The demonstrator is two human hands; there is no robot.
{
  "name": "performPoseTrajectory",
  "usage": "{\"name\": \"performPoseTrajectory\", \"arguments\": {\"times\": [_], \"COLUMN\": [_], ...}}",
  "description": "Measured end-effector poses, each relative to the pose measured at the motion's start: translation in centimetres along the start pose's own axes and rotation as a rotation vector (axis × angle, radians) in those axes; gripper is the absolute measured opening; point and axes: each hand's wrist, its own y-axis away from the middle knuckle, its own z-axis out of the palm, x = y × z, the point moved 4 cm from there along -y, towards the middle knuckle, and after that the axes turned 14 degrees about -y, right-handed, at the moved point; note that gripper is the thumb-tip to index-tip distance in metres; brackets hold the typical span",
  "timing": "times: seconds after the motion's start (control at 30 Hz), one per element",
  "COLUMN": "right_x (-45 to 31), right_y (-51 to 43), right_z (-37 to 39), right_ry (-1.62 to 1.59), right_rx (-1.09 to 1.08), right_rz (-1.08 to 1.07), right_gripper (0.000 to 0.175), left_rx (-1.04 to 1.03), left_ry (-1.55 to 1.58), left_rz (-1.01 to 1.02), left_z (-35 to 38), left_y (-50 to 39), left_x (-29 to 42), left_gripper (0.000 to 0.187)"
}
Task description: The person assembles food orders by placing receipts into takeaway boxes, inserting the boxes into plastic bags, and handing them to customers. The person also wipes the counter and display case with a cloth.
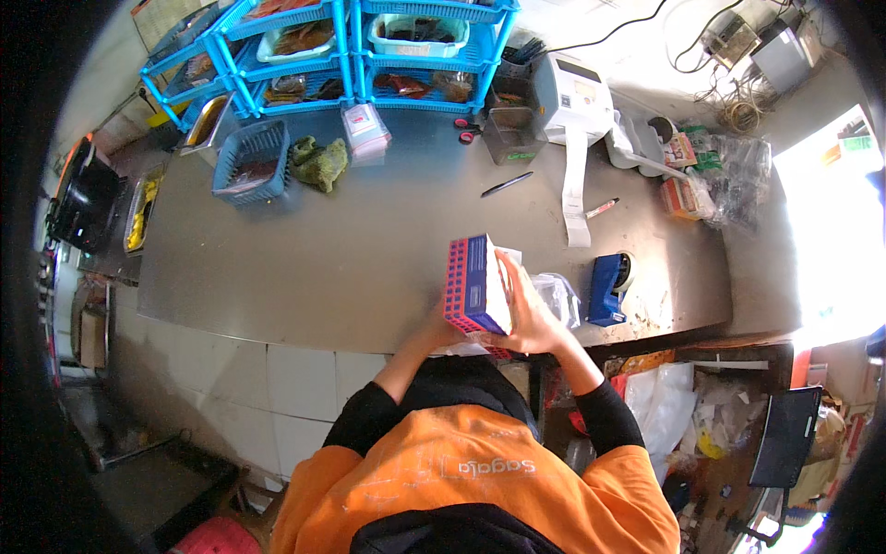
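Observation:
A red and dark blue patterned cardboard box (477,285) is held up in front of me over the table's front edge. My right hand (531,311) grips its right side, fingers up along that side and thumb near the bottom. My left hand (436,325) is at the lower left of the box, blurred and partly hidden behind it, so its hold cannot be made out. White paper or plastic hangs under the box. Clear plastic packaging (556,299) lies to the right of my right hand, beside a blue tape dispenser (606,292).
The metal table (297,277) carries a label printer (574,97) with a paper strip (576,187), a black pen (507,184), red-handled scissors (466,131), a blue basket (250,166) and a green cloth (320,163). Blue plastic racks (422,62) stand behind; plastic bags (737,180) lie right.

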Motion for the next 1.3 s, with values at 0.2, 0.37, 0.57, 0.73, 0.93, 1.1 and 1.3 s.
{"name": "performPoseTrajectory", "arguments": {"times": [0.2,0.37,0.57,0.73,0.93,1.1,1.3], "right_x": [5.1,6.7,7.8,5.8,-0.8,2.2,25.3], "right_y": [3.4,5.5,5.9,8.7,9.2,-0.4,-9.2], "right_z": [0.5,1.1,1.9,-5.8,-17.6,-32.9,-42.0], "right_ry": [0.639,0.661,0.81,0.676,0.399,-0.107,1.027], "right_rx": [-0.119,-0.198,-0.322,-0.447,-1.039,-0.454,0.663], "right_rz": [0.112,0.062,0.161,0.271,0.217,-0.039,0.363], "right_gripper": [0.102,0.101,0.087,0.081,0.03,0.02,0.018], "left_rx": [-0.34,-0.009,0.318,0.055,-0.473,-0.183,-0.273], "left_ry": [0.071,0.609,-0.447,-0.531,-0.209,0.275,0.101], "left_rz": [-0.097,-0.545,0.012,-0.221,-0.272,-0.053,-0.317], "left_z": [-2.9,-1.3,-0.5,-4.9,-10.3,-13.2,-13.4], "left_y": [0.1,-0.3,-0.7,0.7,0.6,0.0,-2.1], "left_x": [-1.5,-1.8,6.3,9.7,14.4,20.7,25.0], "left_gripper": [0.097,0.056,0.022,0.027,0.043,0.042,0.028]}}
